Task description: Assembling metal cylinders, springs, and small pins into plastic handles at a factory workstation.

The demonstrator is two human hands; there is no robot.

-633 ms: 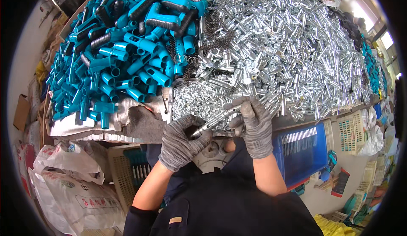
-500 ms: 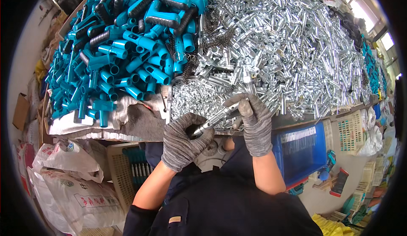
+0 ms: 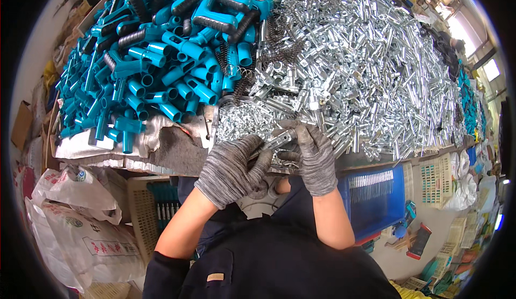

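My left hand, in a grey knit glove, is closed round the near end of a shiny metal tube part. The part slants up to the right above the table's front edge. At its far end, my right hand, gloved alike, has its thumb and fingers closed about the tip. My left fingers hide the near end. Just beyond both hands lies a heap of small metal fittings. Larger silvery metal parts are piled behind and to the right.
Teal tool housings with black grips heap up at the left. Dark coil springs lie between the piles. Below the table edge stand a blue bin of metal rods, a cream crate and white sacks.
The metal tube part and both hands have moved slightly; my left hand now covers more of its near end. The view has shifted a little.
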